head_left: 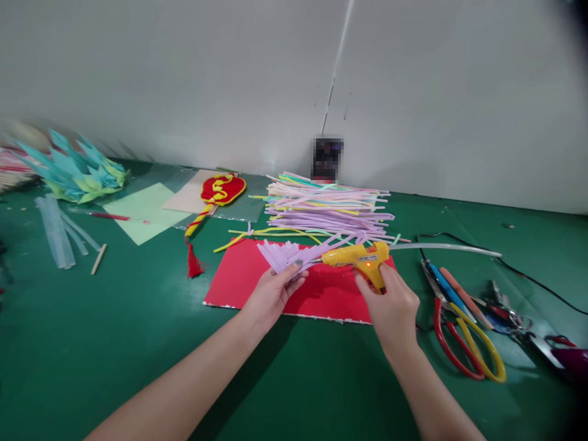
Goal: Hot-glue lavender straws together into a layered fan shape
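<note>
Between the thumb and fingers of my left hand (274, 292) is a woven piece of lavender pipe cleaners (285, 254), its strands crossing in a V pattern. My right hand (390, 306) grips a yellow hot glue gun (356, 256) with a small orange light lit on its side. The gun's nozzle points left and reaches the pipe cleaners beside my left fingertips; whether it touches them I cannot tell. A long clear glue stick (450, 247) sticks out of the gun's back. Below both hands lies a red board (316, 300) with white, ragged edges.
Behind the board lies a heap of pastel pipe cleaners (321, 205). Scissors (463, 337), other tools and a black cord (542, 278) are on the right. A red and yellow fan ornament (223, 190), green paper (146, 211), glue sticks (55, 233) and a teal paper flower (80, 168) lie left.
</note>
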A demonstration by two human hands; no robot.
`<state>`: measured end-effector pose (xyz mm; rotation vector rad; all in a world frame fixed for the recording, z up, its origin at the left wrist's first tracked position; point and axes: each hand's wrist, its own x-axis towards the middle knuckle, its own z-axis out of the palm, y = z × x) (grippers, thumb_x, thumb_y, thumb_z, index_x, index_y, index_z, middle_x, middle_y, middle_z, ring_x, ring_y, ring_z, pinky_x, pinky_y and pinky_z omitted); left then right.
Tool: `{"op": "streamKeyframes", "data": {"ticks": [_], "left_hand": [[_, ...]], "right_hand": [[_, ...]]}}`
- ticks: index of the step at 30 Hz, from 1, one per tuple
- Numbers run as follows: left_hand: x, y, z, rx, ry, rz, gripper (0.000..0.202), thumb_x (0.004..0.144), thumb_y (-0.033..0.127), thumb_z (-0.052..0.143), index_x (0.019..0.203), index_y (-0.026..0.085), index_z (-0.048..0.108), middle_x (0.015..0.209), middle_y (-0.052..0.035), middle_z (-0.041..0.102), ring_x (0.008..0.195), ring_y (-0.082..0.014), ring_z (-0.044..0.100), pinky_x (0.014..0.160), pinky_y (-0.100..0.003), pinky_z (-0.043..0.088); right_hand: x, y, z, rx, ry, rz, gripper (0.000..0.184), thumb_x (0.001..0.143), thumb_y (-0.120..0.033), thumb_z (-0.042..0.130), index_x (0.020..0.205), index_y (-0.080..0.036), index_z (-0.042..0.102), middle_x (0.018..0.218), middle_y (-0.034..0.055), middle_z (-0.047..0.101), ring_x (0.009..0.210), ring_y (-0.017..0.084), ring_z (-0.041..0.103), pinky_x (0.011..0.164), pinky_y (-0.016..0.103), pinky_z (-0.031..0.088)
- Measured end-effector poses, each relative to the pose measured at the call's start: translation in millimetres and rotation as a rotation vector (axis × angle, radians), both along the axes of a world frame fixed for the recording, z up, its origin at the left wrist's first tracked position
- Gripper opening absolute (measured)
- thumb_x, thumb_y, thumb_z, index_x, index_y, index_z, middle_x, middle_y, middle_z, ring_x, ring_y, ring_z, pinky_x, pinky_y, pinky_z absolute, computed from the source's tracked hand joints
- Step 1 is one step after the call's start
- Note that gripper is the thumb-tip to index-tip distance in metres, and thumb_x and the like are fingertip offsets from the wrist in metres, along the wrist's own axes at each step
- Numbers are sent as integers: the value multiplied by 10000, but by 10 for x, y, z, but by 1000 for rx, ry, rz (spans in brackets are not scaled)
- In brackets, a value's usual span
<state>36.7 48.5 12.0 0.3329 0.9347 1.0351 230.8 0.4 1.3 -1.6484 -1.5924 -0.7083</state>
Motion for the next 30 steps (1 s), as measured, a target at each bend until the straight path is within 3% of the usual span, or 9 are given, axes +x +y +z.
{"op": "streamKeyframes", "data": {"ticks": [30], "left_hand": [[4,13,30,-16,-23,18,78,775,36,617,778,82,680,687,-54,699,613,-103,664,601,-161,564]], "right_hand": [[39,-5,-46,15,7,41,212,835,-288,575,943,-112,622,736,81,686,608,177,651,547,265,521]]}}
